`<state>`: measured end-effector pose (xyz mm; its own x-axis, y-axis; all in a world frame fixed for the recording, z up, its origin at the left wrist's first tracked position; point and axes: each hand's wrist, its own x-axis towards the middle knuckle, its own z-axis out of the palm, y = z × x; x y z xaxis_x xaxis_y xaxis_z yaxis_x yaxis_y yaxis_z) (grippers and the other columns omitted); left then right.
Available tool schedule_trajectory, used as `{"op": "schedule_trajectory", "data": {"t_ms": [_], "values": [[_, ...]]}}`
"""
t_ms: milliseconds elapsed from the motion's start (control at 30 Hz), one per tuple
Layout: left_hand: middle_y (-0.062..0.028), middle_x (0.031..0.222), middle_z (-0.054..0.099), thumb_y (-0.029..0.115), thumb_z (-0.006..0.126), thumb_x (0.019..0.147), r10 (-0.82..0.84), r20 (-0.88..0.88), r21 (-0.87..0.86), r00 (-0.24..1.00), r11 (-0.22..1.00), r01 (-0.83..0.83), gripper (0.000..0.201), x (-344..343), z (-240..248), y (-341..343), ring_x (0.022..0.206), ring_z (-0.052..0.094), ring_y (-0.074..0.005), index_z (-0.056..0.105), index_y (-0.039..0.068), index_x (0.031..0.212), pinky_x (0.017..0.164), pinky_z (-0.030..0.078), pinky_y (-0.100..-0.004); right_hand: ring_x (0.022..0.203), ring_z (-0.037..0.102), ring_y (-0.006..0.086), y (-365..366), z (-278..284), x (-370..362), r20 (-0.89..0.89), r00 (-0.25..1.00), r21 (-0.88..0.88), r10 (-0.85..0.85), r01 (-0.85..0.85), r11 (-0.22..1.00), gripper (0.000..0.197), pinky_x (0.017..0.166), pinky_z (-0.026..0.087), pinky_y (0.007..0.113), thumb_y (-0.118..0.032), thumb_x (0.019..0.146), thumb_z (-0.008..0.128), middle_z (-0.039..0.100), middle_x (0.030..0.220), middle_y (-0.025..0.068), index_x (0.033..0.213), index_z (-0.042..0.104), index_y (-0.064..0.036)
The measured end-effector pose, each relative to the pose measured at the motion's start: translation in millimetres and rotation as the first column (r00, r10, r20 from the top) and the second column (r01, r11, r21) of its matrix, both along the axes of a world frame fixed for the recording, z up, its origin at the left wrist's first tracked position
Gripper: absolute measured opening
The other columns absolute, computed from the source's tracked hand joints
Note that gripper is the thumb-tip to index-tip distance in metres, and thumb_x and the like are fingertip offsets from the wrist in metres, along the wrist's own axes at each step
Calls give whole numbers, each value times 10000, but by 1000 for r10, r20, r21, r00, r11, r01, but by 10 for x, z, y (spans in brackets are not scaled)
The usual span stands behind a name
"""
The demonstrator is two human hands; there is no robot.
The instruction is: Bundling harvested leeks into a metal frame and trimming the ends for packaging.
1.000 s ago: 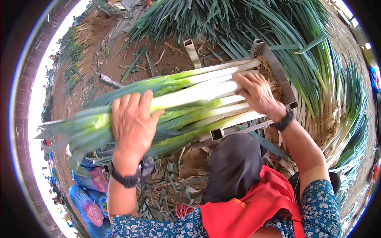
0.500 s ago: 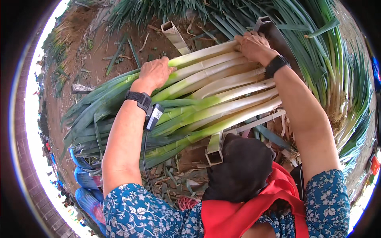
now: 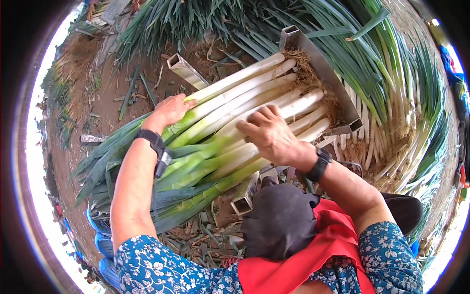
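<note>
Several long leeks (image 3: 254,98) lie side by side across a metal frame, white stems to the right and green leaves to the left. Their roots (image 3: 303,68) rest by the frame's upright metal plate (image 3: 333,81). My left hand (image 3: 171,111) is closed around the farthest leek where white turns green. Over the middle of the bunch, my right hand (image 3: 274,136) has its fingers curled on a leek stem; part of that stem is smeared by motion. The palm hides the exact hold.
Square metal tubes (image 3: 188,71) stick out at the far and near sides of the frame. More leeks with roots (image 3: 391,132) are piled at the right, and green leaves (image 3: 181,29) at the back. Leaf scraps litter the soil. A dark cloth-covered shape (image 3: 279,220) is close in front.
My right hand has left the root end and come nearer and left, onto the middle stems. The roots and metal plate now show. My left hand still holds the far leek.
</note>
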<state>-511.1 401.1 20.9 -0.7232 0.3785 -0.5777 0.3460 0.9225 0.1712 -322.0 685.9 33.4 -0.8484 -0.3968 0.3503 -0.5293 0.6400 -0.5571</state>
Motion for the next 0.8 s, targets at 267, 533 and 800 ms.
{"op": "schedule_trajectory", "data": {"t_ms": [267,533,800], "values": [[-239,1408,468,429,629,896,-69,-83,203,994,975,85,661,254,738,216,1342,419,-351,467,0,1373,1116,332,-403,996,549,308,-24,-327,-639,332,937,-34,-105,123,992,341,920,432,438,-137,689,752,594,988,103,1025,699,-113],[-155,1201,589,130,689,792,-28,-431,452,902,859,242,391,1445,390,356,1101,540,-344,632,46,1170,966,414,-434,862,639,346,297,-411,-728,361,932,-165,31,31,986,238,794,516,429,-121,746,684,661,915,163,971,687,-43],[-186,1072,605,66,677,763,25,-496,459,868,856,237,239,1178,-164,402,1036,527,-394,653,13,995,929,410,-472,872,698,266,83,-282,-859,407,892,387,-196,25,922,184,725,568,389,-152,785,609,699,1004,116,909,719,-74]]}}
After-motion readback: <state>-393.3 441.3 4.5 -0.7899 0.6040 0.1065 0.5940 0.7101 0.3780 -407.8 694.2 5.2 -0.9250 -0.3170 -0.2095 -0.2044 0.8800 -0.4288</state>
